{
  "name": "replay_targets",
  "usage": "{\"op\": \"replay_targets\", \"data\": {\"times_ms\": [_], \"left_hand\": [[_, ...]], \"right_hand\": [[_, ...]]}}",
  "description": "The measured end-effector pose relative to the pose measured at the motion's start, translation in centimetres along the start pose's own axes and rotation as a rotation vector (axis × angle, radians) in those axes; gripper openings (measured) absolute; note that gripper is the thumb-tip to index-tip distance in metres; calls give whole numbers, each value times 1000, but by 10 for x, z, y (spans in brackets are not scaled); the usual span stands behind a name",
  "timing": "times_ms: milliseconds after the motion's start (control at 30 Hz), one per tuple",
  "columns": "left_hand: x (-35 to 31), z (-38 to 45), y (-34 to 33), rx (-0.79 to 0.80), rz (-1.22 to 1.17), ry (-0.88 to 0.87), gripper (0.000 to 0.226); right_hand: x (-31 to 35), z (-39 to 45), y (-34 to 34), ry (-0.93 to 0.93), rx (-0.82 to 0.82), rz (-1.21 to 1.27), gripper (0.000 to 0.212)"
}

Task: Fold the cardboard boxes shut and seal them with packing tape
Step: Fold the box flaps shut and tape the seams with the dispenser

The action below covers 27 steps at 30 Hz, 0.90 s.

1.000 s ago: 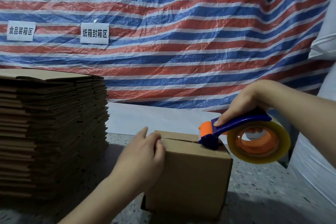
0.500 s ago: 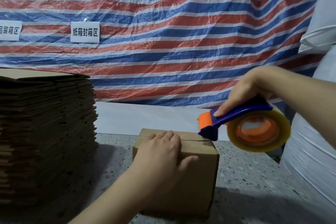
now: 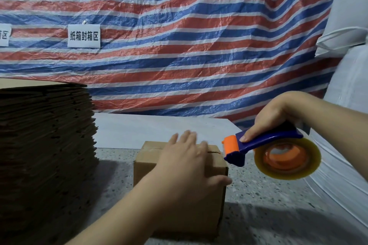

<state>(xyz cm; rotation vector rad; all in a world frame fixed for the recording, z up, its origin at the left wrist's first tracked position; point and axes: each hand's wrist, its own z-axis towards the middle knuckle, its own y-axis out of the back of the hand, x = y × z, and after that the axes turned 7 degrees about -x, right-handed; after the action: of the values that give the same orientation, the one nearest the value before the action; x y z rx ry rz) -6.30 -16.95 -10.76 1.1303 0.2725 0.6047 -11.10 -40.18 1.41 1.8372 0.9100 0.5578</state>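
A small brown cardboard box (image 3: pixel 147 163) stands on the speckled table with its top flaps folded down. My left hand (image 3: pixel 185 167) lies flat on the box top, fingers spread and thumb over the right edge. My right hand (image 3: pixel 278 119) grips the blue handle of a tape dispenser (image 3: pixel 264 145) with an orange head and a roll of clear yellowish tape (image 3: pixel 286 159). The dispenser's head hangs just off the box's right top edge, apart from it.
A tall stack of flat cardboard blanks (image 3: pixel 43 153) fills the left side. A white board (image 3: pixel 151 131) lies behind the box. A striped red, white and blue tarp (image 3: pixel 189 45) with paper labels hangs at the back. White sacks (image 3: pixel 348 85) rise at the right.
My left hand slid from the box's left corner onto its top and spread flat. The tape dispenser lifted off the box top and now hangs to the right of it.
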Motion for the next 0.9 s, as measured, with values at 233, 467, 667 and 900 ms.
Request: {"op": "replay_targets", "data": {"times_ms": [233, 467, 667, 900], "left_hand": [[-14, 6, -21, -64, -14, -65, 62], [-14, 4, -22, -88, -37, -75, 63], [-14, 4, -22, -104, -23, -82, 57], [-15, 3, -15, -34, -56, -84, 53]], "right_hand": [[-14, 2, 0, 29, 7, 84, 89], [-27, -16, -5, -33, -46, -58, 90], [20, -4, -35, 12, -298, -337, 76], [13, -5, -72, -55, -289, -550, 62]]}}
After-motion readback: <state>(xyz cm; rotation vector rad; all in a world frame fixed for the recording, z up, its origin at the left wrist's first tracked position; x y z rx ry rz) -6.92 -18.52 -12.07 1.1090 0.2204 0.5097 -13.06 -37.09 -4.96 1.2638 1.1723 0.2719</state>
